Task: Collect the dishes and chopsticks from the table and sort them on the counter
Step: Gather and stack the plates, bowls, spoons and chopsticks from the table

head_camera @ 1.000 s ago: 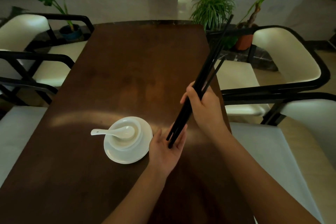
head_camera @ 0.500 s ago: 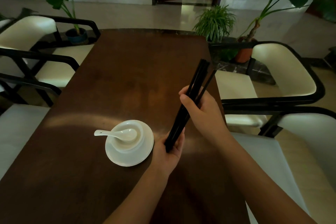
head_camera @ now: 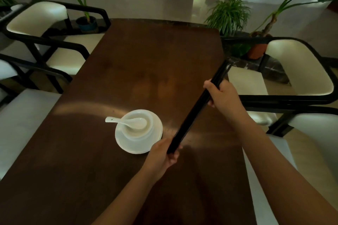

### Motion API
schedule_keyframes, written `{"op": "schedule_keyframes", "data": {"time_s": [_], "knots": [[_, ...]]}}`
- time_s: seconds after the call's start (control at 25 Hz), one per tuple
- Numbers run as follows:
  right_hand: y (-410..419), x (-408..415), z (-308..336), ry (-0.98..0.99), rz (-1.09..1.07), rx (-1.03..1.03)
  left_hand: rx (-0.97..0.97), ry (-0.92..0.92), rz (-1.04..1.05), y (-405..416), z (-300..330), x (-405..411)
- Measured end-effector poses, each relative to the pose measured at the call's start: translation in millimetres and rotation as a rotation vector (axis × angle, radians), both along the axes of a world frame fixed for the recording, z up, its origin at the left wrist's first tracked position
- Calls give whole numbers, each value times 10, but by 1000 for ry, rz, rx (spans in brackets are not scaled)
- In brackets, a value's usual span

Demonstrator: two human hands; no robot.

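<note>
Your right hand [head_camera: 224, 95] fingers wrap tight around the black chopsticks [head_camera: 194, 110]; left hand [head_camera: 164, 153] clasps their lower end above the desk [head_camera: 146, 64], beside the bowl [head_camera: 139, 126].

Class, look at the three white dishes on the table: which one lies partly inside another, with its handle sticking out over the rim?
The white ceramic spoon: its scoop rests in the small white bowl, which stands on the white saucer.

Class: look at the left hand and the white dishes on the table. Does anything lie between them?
No separate object does: the left hand sits just beside the plate rim. But its grip is full with the black chopsticks.
</note>
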State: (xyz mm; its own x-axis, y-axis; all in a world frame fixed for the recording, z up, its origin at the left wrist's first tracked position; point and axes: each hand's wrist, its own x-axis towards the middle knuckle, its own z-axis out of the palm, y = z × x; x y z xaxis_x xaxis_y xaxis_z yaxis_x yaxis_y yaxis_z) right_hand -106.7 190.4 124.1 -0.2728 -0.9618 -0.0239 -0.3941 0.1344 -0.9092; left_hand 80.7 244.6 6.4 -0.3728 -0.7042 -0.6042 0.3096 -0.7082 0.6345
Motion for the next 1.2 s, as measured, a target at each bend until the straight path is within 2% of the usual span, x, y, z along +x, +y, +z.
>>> {"op": "schedule_keyframes", "data": {"time_s": [0.16,0.28,0.52,0.68,0.88,1.2], "knots": [[-160,173,-733,-262,54,339,57,-85,148,285,-230,468],[-309,450,-1219,-400,61,490,130,-161,240,411,-392,656],[-708,854,-1769,-373,12,653,202,-221,354,289,-561,895],[-823,976,-1911,-311,48,697,248,-210,396,255,-659,959],[-859,974,-1921,-284,66,649,283,-148,451,220,-704,904],[-735,940,-1956,-470,-19,602,408,-22,534,199,-681,906]]}}
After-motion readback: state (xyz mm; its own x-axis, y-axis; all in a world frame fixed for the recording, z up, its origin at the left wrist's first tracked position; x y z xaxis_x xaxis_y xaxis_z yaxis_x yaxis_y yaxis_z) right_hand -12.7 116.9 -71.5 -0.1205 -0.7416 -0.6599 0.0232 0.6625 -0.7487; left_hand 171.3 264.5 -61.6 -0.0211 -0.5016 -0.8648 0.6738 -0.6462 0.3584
